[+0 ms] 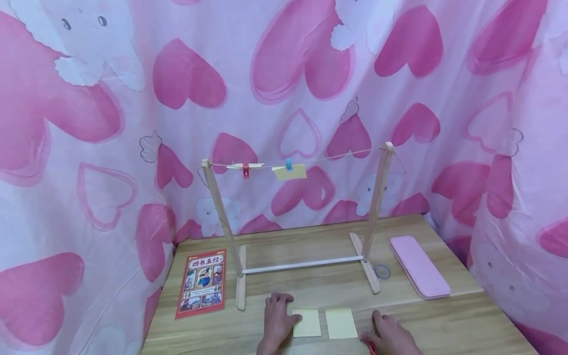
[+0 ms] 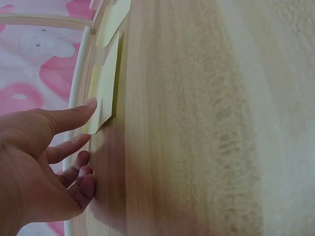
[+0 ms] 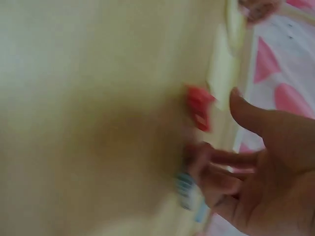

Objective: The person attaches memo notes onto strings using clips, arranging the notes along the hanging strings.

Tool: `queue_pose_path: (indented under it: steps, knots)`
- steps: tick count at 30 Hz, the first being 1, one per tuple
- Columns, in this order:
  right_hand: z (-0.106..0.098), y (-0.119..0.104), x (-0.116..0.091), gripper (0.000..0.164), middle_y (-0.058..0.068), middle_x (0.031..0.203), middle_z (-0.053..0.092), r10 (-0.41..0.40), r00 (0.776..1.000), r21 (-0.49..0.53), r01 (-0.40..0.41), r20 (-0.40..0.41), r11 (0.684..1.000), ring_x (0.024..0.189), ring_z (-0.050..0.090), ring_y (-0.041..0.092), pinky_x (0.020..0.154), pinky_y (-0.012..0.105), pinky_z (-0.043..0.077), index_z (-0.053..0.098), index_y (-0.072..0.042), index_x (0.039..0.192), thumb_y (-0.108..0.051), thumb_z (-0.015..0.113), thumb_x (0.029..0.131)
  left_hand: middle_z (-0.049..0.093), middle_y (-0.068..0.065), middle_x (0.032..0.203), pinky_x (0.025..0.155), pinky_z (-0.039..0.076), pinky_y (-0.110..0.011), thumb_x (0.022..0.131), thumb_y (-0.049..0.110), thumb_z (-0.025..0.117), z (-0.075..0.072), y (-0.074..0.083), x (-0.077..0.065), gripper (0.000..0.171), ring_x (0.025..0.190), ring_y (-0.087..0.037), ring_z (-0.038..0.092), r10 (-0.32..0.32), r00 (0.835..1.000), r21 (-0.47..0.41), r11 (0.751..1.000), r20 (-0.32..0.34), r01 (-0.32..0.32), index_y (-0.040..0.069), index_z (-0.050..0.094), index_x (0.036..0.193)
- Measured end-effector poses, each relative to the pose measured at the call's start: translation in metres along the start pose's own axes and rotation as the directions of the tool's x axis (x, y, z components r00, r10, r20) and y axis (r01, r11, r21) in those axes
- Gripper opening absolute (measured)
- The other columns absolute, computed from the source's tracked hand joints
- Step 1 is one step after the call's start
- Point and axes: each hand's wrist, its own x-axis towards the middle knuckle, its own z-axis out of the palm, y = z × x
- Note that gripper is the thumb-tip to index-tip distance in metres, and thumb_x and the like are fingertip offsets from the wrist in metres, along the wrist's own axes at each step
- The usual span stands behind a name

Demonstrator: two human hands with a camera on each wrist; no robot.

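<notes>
Two pale yellow sticky notes lie side by side on the table. My left hand [image 1: 277, 318] is at the left note [image 1: 309, 324], its thumb over the edge and its other fingers loosely bent. The right note [image 1: 340, 325] lies between my hands. To its right, my right hand [image 1: 392, 335] hovers low with thumb and fingers apart. A small red clip [image 3: 199, 108] is near those fingers, blurred in the right wrist view. Lower in that view, a teal clip [image 3: 185, 189] shows by the fingertips.
A wooden frame [image 1: 379, 197] holds a string across the table. A red clip [image 1: 246, 171] and a blue clip [image 1: 289, 164] each hold a yellow note on it. A red-bordered booklet [image 1: 203, 283] lies left, a pink case [image 1: 419, 266] and grey ring [image 1: 382, 271] right.
</notes>
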Motion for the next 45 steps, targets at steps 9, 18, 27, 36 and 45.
queue_pose_path:
  steps: [9, 18, 27, 36, 45]
  knots:
    - [0.019, 0.000, -0.003, 0.057, 0.019, 0.099, 0.061, 0.039, 0.997, -0.097, -0.045, -0.063, 0.994, 0.074, 0.066, 0.033, 0.063, 0.052, 0.057, 0.061, 0.005, 0.125, -0.034, 0.088, 0.093, 0.058, -0.011, 0.121, 0.091, 0.044, -0.045, 0.069, 0.007, 0.100, 0.007, 0.002, 0.005, 0.042, 0.105, -0.028, 0.046, -0.048, 0.999, 0.033, 0.998, 0.009, 0.048, 0.012, 0.072, 0.099]
    - [0.033, 0.022, 0.006, 0.035, 0.013, 0.096, 0.063, 0.014, 0.997, -0.107, -0.022, -0.079, 0.994, 0.074, 0.065, 0.029, 0.062, 0.051, 0.057, 0.065, -0.005, 0.108, -0.023, 0.090, 0.090, 0.059, -0.015, 0.120, 0.091, 0.044, -0.047, 0.069, 0.007, 0.100, 0.007, 0.001, 0.002, 0.035, 0.105, -0.028, 0.047, 0.002, 1.000, 0.031, 1.000, -0.006, -0.002, 0.011, 0.070, 0.087]
    - [0.044, 0.044, 0.010, 0.017, 0.007, 0.096, 0.058, -0.021, 0.980, -0.046, 0.012, -0.200, 0.999, 0.076, 0.058, 0.019, 0.059, 0.041, 0.053, 0.070, -0.006, 0.100, -0.012, 0.083, 0.091, 0.065, 0.007, 0.084, 0.083, 0.034, -0.038, 0.079, -0.006, 0.085, 0.009, -0.003, -0.001, 0.027, 0.087, -0.011, 0.048, 0.092, 0.996, -0.067, 0.994, 0.021, -0.090, 0.015, 0.070, 0.084]
    - [0.045, 0.060, 0.016, 0.026, -0.011, 0.080, 0.051, -0.252, 0.912, 0.161, 0.316, -0.323, 0.935, 0.067, 0.046, -0.004, 0.052, 0.022, 0.043, 0.062, -0.002, 0.102, 0.012, 0.077, 0.087, 0.074, -0.007, 0.097, 0.076, 0.054, -0.019, 0.090, -0.014, 0.075, 0.002, -0.007, 0.001, 0.019, 0.086, -0.003, 0.063, 0.049, 0.998, -0.526, 0.850, 0.050, -0.015, 0.001, 0.073, 0.102]
    - [-0.020, 0.006, -0.003, 0.022, 0.006, 0.092, 0.065, -0.150, 0.955, 0.432, 0.252, -0.257, 0.866, 0.058, 0.062, 0.001, 0.049, 0.024, 0.055, 0.063, 0.010, 0.114, 0.003, 0.076, 0.098, 0.079, -0.013, 0.109, 0.088, 0.060, -0.018, 0.096, 0.004, 0.081, -0.021, 0.035, 0.017, 0.025, 0.097, -0.013, 0.072, -0.108, 0.994, -0.672, 0.737, -0.022, 0.066, -0.001, 0.077, 0.120]
